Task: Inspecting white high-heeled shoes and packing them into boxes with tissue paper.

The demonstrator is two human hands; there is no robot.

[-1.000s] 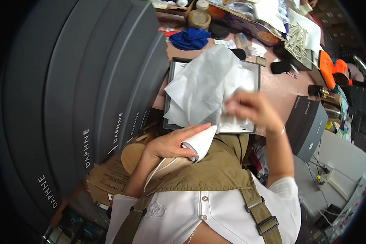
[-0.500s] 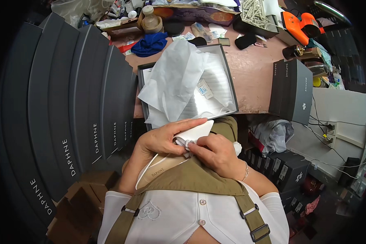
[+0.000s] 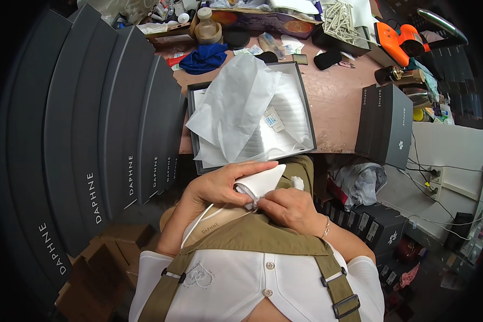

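My left hand (image 3: 220, 185) grips a white pointed shoe (image 3: 260, 181) held in my lap, its tan insole showing below the wrist. My right hand (image 3: 290, 206) presses crumpled white paper at the shoe's opening, fingers closed on it. Just beyond, on the table edge, an open grey shoe box (image 3: 300, 115) holds loose white tissue paper (image 3: 236, 107) and a small tag.
A tall stack of dark grey box lids (image 3: 91, 134) fills the left. A closed grey box (image 3: 386, 123) stands at the table's right edge. Blue cloth (image 3: 204, 56), a jar, an orange tool (image 3: 400, 37) and clutter lie at the back. More boxes sit on the floor at right.
My right hand came down from the tissue paper over the box to the shoe in my lap and now works at its opening. My left hand kept hold of the shoe.
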